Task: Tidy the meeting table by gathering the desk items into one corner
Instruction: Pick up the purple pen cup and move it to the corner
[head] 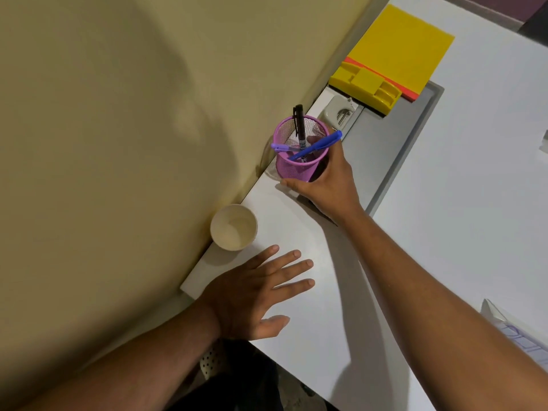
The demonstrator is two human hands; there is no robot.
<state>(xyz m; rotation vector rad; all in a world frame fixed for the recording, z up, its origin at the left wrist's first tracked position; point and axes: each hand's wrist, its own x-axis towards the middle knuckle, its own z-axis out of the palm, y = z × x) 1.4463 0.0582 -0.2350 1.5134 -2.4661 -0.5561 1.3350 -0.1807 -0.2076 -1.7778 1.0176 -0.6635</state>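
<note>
White table runs along a beige wall. Your right hand wraps around the purple mesh pen holder standing by the table's wall edge, pens inside. Your left hand lies flat, fingers spread, near the paper cup. Beyond sit a yellow pad and yellow eraser.

- My right hand grips the pen holder on the table, by its wall-side edge.
- Three pens stand in the holder.
- The cup sits nearer me along that edge.
- My left hand rests flat just before the cup.
- The folder lies beyond the holder.
</note>
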